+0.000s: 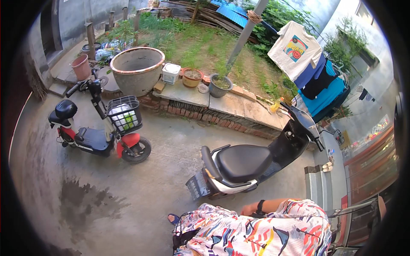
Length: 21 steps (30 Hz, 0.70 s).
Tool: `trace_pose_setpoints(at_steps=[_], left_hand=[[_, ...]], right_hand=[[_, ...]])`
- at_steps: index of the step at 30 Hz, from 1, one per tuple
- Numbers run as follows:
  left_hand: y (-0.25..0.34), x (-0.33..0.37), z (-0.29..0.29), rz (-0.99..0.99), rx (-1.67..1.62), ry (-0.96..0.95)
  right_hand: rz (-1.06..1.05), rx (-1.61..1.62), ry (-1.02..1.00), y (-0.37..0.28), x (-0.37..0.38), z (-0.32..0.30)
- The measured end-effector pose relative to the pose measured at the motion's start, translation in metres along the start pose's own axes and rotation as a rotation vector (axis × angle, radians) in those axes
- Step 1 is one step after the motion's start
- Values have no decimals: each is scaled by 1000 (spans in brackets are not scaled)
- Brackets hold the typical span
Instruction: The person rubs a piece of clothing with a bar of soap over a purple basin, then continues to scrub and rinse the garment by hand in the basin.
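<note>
My right hand (247, 209), with a black band (260, 207) round its wrist, rests low by the patterned clothing (273, 232). Its fingers are partly hidden and too small to make out, and I see nothing plainly held. My left hand does not show. A dark item (185, 239) lies against the clothing at the lower left; its kind is unclear. Beyond it a foot in a blue sandal (173, 219) stands on the concrete. Just past my right hand is a parked black and white scooter (243, 162), its seat and rear plate towards me.
A red and white electric scooter (102, 128) with a front basket (124, 114) stands at left. Behind runs a brick-edged garden bed with a large round planter (136, 72) and several pots. Laundry (295, 50) hangs at right, above grey steps (318, 183). A wet patch (85, 205) darkens the floor.
</note>
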<state>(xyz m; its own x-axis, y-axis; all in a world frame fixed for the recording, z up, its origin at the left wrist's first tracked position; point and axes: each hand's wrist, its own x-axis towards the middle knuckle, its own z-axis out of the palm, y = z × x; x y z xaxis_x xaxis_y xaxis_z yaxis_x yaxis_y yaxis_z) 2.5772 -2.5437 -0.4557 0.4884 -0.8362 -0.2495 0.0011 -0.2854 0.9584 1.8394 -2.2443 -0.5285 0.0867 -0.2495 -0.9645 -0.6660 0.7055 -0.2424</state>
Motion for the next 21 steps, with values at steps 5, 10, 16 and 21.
trace_pose_setpoints(at_steps=[5, 10, 16, 21], left_hand=[[76, 23, 14, -136, -96, 155], [128, 41, 5, 2, -298, 209], [204, 76, 6, 346, -552, -73], [324, -5, 40, 725, -373, -195]], right_hand=[[-79, -1, 33, -152, -1, -38], [-146, -185, 80, -208, 74, -55], [-446, -690, 75, -299, 131, -109], [-450, -765, -49, -355, 196, -209]])
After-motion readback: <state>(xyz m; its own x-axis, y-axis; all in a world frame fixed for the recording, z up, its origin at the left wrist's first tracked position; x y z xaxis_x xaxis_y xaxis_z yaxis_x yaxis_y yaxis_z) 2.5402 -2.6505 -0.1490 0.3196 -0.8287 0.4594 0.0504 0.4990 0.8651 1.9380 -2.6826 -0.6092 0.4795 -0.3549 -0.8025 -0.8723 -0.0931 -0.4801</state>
